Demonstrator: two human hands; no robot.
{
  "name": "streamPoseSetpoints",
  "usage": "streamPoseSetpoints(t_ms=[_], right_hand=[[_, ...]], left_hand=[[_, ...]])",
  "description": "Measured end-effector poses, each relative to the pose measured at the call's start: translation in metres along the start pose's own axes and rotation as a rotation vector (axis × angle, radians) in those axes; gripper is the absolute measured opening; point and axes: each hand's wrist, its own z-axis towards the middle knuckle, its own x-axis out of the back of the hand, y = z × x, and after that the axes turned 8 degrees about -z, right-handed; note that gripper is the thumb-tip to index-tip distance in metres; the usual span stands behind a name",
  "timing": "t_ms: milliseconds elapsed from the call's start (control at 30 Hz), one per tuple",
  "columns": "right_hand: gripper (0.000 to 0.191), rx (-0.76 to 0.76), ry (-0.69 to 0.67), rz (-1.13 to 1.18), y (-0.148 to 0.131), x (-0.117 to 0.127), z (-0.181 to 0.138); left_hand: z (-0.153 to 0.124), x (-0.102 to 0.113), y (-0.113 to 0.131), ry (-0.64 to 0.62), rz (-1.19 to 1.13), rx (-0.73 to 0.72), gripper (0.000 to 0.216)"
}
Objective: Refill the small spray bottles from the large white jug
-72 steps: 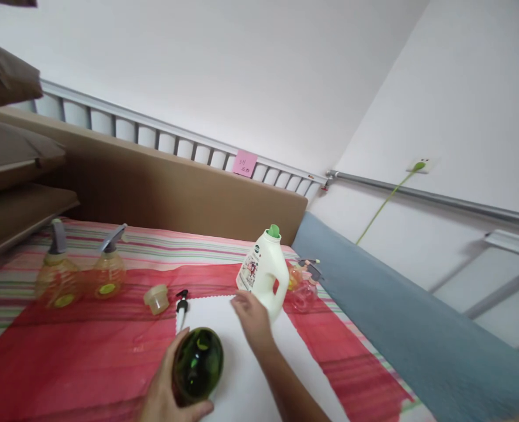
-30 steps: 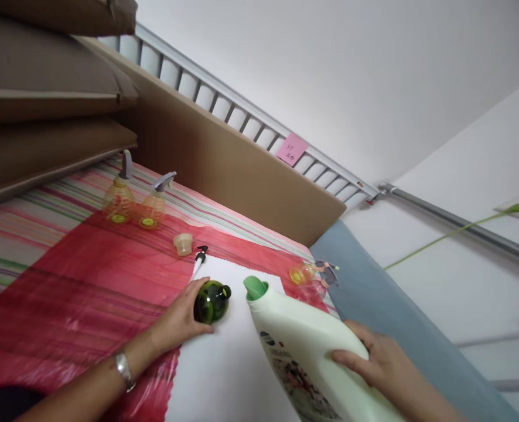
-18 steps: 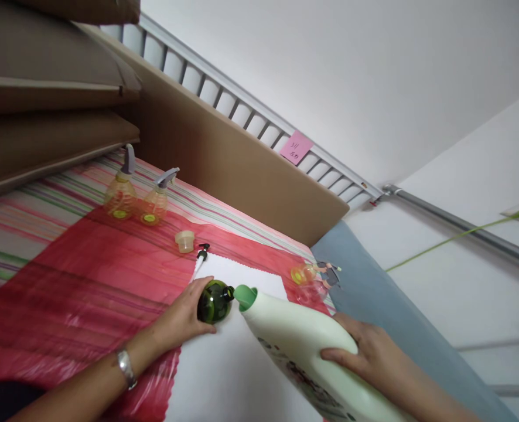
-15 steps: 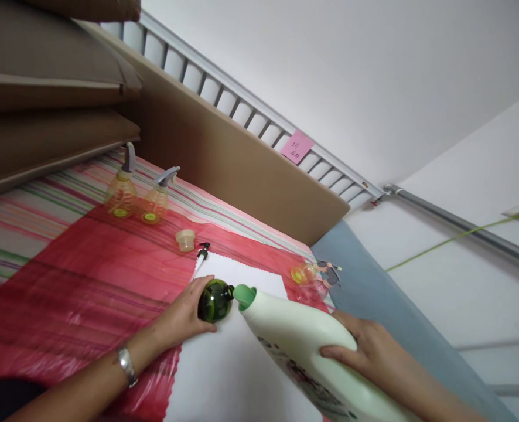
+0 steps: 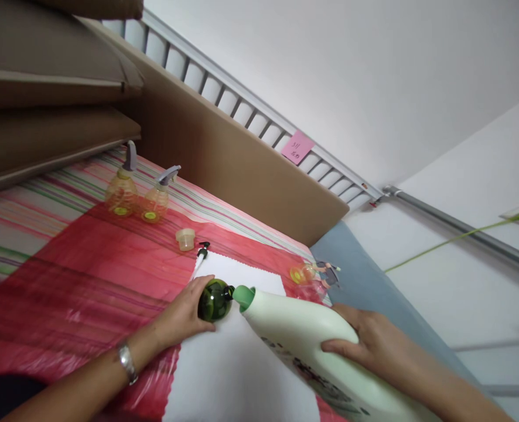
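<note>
The left hand [image 5: 181,319] is wrapped around a green bottle [image 5: 214,300], steadying it upright on a white sheet [image 5: 237,381], with the fingers curled round its near side and a bracelet [image 5: 126,363] on the wrist. The right hand [image 5: 374,347] grasps a white jug [image 5: 303,346] from the far side, fingers spread over its body. The jug is tipped well over toward the left, so that its green spout [image 5: 243,296] sits right at the open mouth of the green bottle; whether the two touch, or whether anything is flowing, cannot be told. The white sheet lies on a red cloth [image 5: 88,281], which in turn covers a striped cover [image 5: 17,211]. At the far edge of the white sheet lies a black pump head [image 5: 202,253], and just beyond it a small pale cap [image 5: 185,239] stands on the red cloth. Farther left, two amber spray bottles [image 5: 121,193] stand side by side, well apart from the hands. Another spray bottle [image 5: 306,274] lies on its side at the right edge of the red cloth, beside a blue pad [image 5: 360,281]. A brown board [image 5: 242,181] runs behind everything, with a pink note [image 5: 297,146] stuck on the rail above it.
</note>
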Motion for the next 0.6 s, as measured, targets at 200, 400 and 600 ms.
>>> streamPoseSetpoints(t_ms=[200, 400, 600], right_hand=[[0.038, -0.012, -0.016, -0.024, -0.002, 0.005, 0.000], [0.038, 0.004, -0.002, -0.044, -0.003, 0.008, 0.001], [0.034, 0.012, 0.001, -0.031, -0.006, 0.012, 0.001]], left_hand=[[-0.001, -0.002, -0.003, 0.005, 0.010, 0.000, 0.090], [-0.001, -0.002, -0.004, -0.009, 0.007, -0.012, 0.090], [-0.001, -0.002, -0.004, -0.018, 0.018, -0.004, 0.091]])
